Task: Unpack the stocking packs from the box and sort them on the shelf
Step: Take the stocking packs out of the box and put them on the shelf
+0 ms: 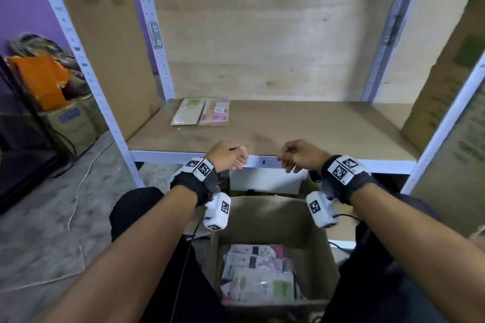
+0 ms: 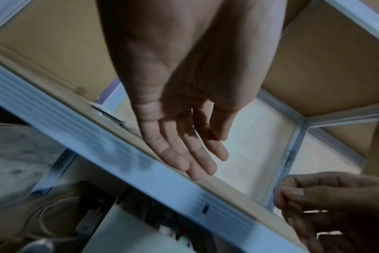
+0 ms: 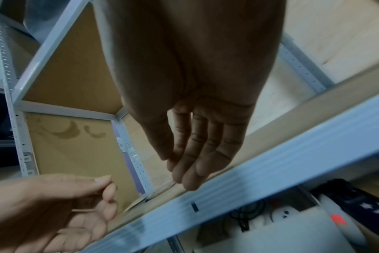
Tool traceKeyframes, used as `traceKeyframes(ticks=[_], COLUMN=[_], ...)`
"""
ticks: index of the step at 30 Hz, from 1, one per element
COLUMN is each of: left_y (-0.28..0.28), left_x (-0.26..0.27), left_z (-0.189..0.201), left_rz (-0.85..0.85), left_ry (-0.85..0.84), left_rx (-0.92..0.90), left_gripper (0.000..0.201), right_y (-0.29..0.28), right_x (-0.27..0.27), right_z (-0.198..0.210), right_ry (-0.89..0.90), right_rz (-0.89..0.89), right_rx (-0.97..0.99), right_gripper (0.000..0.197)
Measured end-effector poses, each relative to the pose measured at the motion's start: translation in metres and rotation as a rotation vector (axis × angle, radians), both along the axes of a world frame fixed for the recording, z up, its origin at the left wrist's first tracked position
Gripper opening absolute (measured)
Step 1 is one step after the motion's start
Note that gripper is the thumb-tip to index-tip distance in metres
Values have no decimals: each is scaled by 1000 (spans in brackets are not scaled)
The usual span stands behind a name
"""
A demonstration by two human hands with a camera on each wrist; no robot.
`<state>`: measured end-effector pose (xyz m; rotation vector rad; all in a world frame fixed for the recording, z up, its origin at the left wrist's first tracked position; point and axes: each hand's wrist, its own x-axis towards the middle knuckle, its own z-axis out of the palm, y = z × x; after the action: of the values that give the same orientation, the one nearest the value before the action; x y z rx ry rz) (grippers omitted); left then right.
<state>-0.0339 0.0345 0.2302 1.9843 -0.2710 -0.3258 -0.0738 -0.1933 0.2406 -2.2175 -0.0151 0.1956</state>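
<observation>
Head view: my left hand and right hand hover side by side over shelf front edge, fingers loosely curled, nothing held. Two stocking packs flat on shelf, back left, touching. Box below between my forearms, remaining packs stacked inside.

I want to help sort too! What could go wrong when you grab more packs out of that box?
1. The packs in the box lie in a loose, overlapping heap, so grabbing a handful may let some slip out.
2. The box sits low between the knees; the shelf edge is just above it, where the left hand and right hand could bump it.
3. Only two packs lie on the shelf, side by side; careless drops could mix the kinds.
</observation>
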Motion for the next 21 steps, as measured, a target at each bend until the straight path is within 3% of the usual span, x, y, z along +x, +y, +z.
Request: traceKeyframes(ticks=[9, 16, 21], left_y=[-26, -39, -36], left_x=[-34, -31, -23], left_z=[-84, -152, -200], left_rz=[-56, -99, -165], left_ry=[171, 328, 362], left_rx=[182, 354, 460], left_gripper=[24, 30, 18], right_y=[-14, -9, 0], right_x=[-35, -25, -11], right_z=[-75, -142, -196], right_ry=[163, 340, 432], right_rz=[46, 104, 167], right_rx=[-126, -277, -344], right_gripper=[11, 19, 22])
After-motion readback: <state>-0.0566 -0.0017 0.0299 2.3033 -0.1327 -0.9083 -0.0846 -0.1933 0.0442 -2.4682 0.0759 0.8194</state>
